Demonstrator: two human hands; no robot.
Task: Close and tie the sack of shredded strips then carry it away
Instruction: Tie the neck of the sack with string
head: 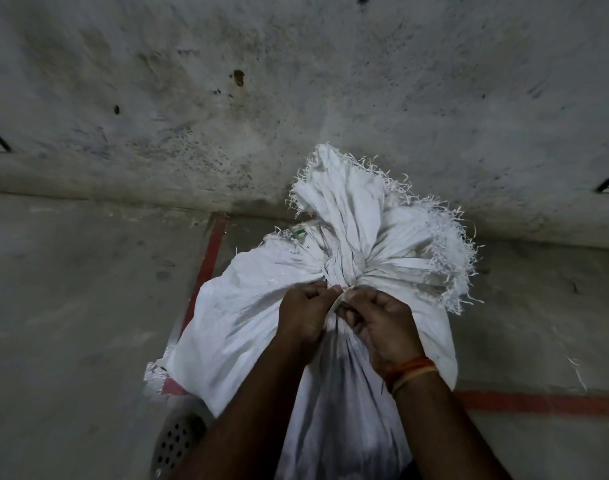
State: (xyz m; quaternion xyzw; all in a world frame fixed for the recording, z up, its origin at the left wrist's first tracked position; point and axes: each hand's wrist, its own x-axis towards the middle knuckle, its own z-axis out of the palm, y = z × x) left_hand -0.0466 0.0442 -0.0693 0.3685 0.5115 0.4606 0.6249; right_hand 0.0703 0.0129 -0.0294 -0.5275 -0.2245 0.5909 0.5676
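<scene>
Both my left hand (305, 315) and right hand (382, 323) pinch the woven sack (247, 327) at its gathered neck (344, 268), mid-tie; next I judge the knot needs cinching.

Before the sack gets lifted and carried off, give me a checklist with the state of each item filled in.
1. Mouth of the sack gathered into a neck: ok, the fabric is bunched tight, with the frayed top fanned above it.
2. Tie around the neck: cannot tell, no finished knot shows.
3. Left hand and right hand gripping: ok, both pinch the fabric just below the neck.
4. Strips contained: not ok, loose white strips lie on the floor.
5. Sack clear of the wall: cannot tell.
</scene>
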